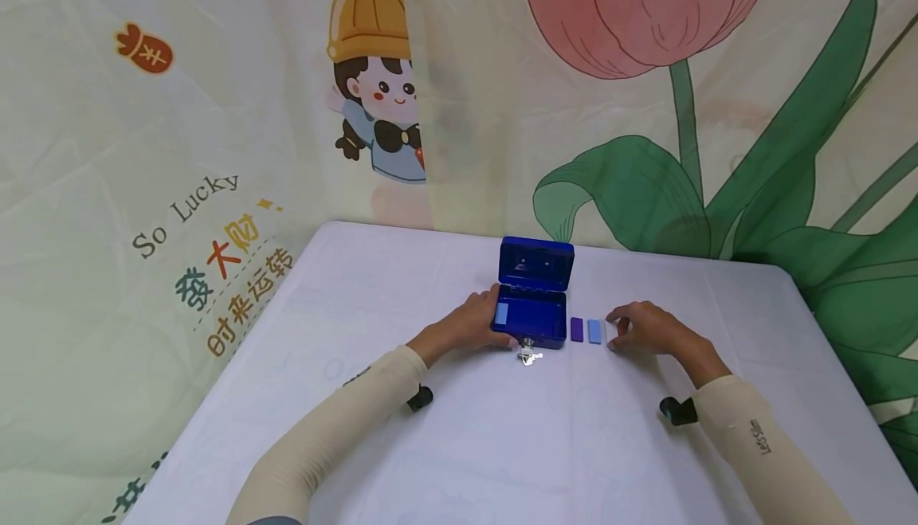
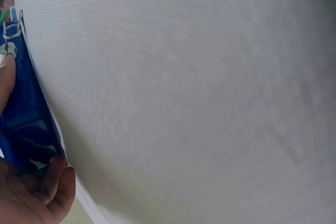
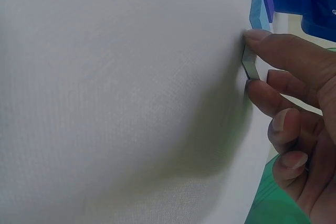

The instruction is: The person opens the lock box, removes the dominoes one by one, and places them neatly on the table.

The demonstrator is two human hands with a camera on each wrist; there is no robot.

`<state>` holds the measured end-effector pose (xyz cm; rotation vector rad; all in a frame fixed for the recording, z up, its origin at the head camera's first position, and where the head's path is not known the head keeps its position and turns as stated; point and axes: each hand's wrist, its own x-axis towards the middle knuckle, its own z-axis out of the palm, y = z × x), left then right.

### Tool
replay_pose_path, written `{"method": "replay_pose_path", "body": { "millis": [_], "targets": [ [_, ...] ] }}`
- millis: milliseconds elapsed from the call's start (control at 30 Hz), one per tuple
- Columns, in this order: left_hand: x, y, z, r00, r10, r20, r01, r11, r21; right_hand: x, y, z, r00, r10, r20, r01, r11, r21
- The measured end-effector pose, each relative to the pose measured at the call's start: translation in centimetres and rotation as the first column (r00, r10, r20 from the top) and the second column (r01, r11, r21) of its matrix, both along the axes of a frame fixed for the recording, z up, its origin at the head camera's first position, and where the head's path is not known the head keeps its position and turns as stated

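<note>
A blue metal cash box [image 1: 532, 316] stands on the table with its lid [image 1: 536, 264] raised. Inside, at the left end, lies a light blue piece [image 1: 501, 314]. Keys [image 1: 529, 358] on a ring hang from the lock at its front. My left hand [image 1: 475, 321] holds the box by its left side, thumb along the front near the lock. To the right of the box lie a purple block [image 1: 577, 330] and a light blue block [image 1: 594, 331]. Between thumb and index finger, my right hand [image 1: 645, 327] pinches a pale, thin block [image 3: 250, 67] at the table surface.
A white cloth covers the table [image 1: 445, 437]. Behind it hangs a printed curtain [image 1: 473, 111] with a cartoon figure and a large tulip. A dark wrist camera [image 1: 421, 398] sits under the left sleeve, another wrist camera [image 1: 677, 411] beside the right sleeve.
</note>
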<state>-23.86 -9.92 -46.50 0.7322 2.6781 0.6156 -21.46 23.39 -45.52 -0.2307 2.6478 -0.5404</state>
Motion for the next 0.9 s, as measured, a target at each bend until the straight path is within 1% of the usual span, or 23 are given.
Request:
{"method": "replay_pose_path", "body": {
  "millis": [300, 467, 600, 733, 900],
  "targets": [
    [0.0, -0.1, 0.0, 1.0, -0.002, 0.0, 0.002, 1.0, 0.01, 0.1, 0.2, 0.1, 1.0, 0.002, 0.002, -0.002, 1.0, -0.001],
    [-0.1, -0.1, -0.1, 1.0, -0.003, -0.003, 0.003, 1.0, 0.015, 0.2, 0.3, 0.3, 1.0, 0.002, -0.01, -0.002, 1.0, -0.003],
    [0.0, -0.1, 0.0, 1.0, -0.012, -0.012, 0.012, 1.0, 0.017, 0.3, 0.0, 0.8, 0.999, 0.01, -0.032, -0.011, 1.0, -0.007],
    [0.1, -0.1, 0.2, 1.0, -0.023, -0.02, 0.023, 1.0, 0.016, 0.3, -0.6, 1.4, 0.997, 0.035, -0.068, -0.036, 0.999, -0.007],
    [0.2, 0.0, 0.2, 1.0, -0.015, -0.017, 0.016, 1.0, 0.014, 0.1, -1.4, 2.0, 0.992, 0.068, -0.11, -0.069, 0.998, -0.005]
  ]
}}
